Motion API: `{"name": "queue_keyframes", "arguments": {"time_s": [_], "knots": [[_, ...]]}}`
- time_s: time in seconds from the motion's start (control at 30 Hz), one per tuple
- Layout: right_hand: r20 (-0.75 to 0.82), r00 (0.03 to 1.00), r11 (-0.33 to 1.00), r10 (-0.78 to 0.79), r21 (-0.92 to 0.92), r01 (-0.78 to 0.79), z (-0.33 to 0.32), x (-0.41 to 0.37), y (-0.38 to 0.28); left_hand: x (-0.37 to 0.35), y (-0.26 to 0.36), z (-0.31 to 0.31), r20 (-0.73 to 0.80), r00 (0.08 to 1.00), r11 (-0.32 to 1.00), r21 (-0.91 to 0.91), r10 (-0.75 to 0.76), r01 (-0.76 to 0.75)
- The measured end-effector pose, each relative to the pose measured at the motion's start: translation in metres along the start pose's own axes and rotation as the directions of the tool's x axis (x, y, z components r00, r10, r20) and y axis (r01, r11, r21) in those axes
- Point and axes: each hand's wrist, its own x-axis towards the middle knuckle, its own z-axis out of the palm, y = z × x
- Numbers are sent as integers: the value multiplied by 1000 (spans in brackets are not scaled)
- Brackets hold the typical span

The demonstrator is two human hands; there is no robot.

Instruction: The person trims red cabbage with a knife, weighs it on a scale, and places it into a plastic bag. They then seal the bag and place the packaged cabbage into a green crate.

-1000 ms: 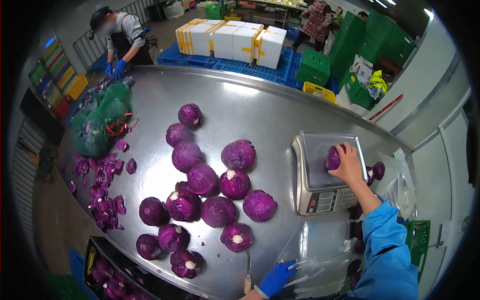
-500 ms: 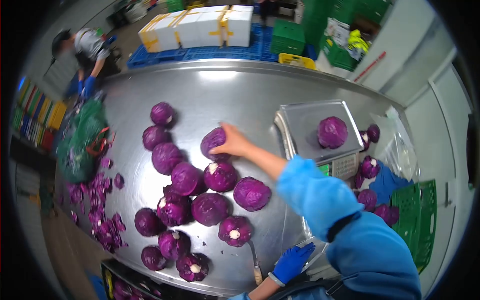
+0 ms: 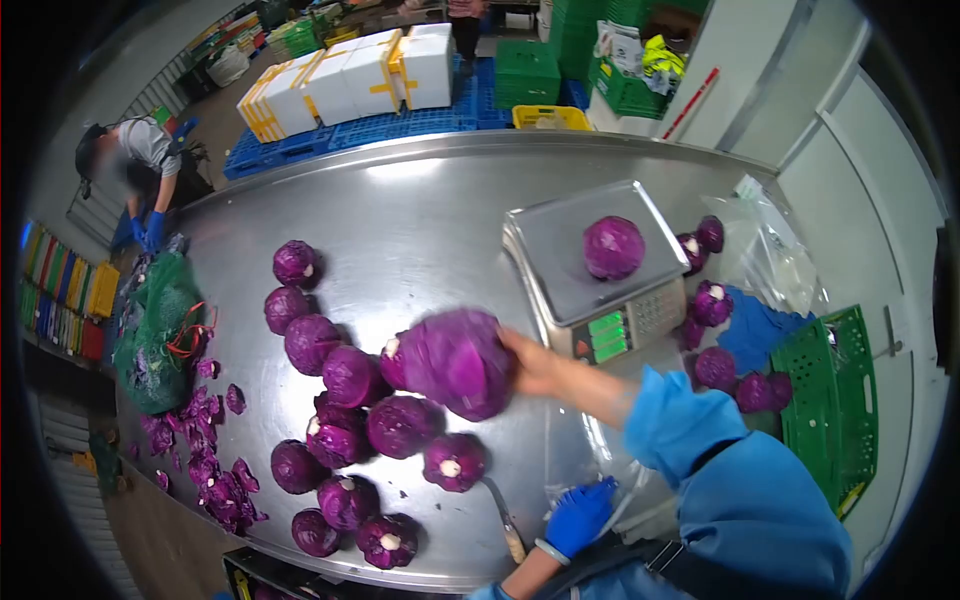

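My right hand [image 3: 535, 365], bare, grips a red cabbage [image 3: 455, 360] and holds it lifted above the steel table [image 3: 420, 215], left of the scale. Another red cabbage [image 3: 613, 246] sits on the pan of the weighing scale [image 3: 590, 270]. My left hand [image 3: 578, 515], in a blue glove, rests at the near table edge on clear plastic bags [image 3: 600, 490], beside a knife [image 3: 505, 520]. Several more red cabbages [image 3: 350, 375] lie in a cluster on the table to the left.
Loose purple leaves [image 3: 215, 470] and a green net sack [image 3: 160, 330] lie at the table's left end, where a person in blue gloves [image 3: 140, 165] works. Several cabbages [image 3: 715, 365] and a blue cloth [image 3: 755, 330] lie right of the scale, next to a green crate [image 3: 830, 400]. White boxes [image 3: 340, 75] stand on blue pallets beyond.
My right hand left one cabbage on the scale, reached left to the pile, took hold of a cabbage and lifted it toward me. The camera view shifted left and down.
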Motion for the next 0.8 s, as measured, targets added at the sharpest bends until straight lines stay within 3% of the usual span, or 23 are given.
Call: {"name": "queue_keyframes", "arguments": {"time_s": [0.03, 0.1, 0.17, 0.23, 0.3, 0.4, 0.43, 0.47, 0.5, 0.6, 0.7, 0.73, 0.8], "knots": [[-20, 1000, 1000, 18, -4, -18, 8, -43, 15, 2, 2, 1, -19, 1000, 1000, 12, 23, -22], [-280, 944, 980, 174, 139, -139, 14, -131, 50, 12, 9, -3, 180, 983, 999, 14, -37, 35], [-115, 969, 943, 218, 281, -179, 0, -214, 77, 11, -3, 19, 260, 965, 972, -218, -25, 84], [-240, 955, 965, 174, 234, -117, -23, -284, 101, 12, -13, 33, 317, 948, 869, -461, -29, 181], [-428, 901, 972, 67, 231, 37, -28, -335, 116, 8, -15, 43, 327, 943, 770, -586, -57, 250], [-424, 852, 935, -308, 31, 354, -22, -370, 126, 6, -6, 52, 220, 969, 726, -648, -112, 231], [-487, 795, 926, -361, -86, 367, -18, -378, 125, 6, 2, 54, 163, 979, 734, -648, -126, 202], [-572, 731, 926, -371, -172, 336, -11, -384, 125, 6, 31, 38, 115, 986, 715, -679, -121, 167], [-653, 652, 922, -386, -250, 296, -6, -388, 128, 6, 42, 35, 93, 988, 776, -612, -124, 155], [-671, 518, 838, -530, -509, 198, -22, -397, 149, -3, 76, 35, 54, 991, 916, -379, -121, 133], [-697, 283, 712, -658, -699, -66, -33, -391, 173, -8, 115, 31, 223, 939, 925, -219, -264, 312], [-725, 258, 730, -638, -677, -97, -23, -392, 173, -13, 111, 50, 85, 982, 975, -126, -171, 181], [-620, 441, 551, -649, -783, -290, -37, -404, 184, -21, 91, 61, 52, 970, 962, -127, -239, 243]]}}
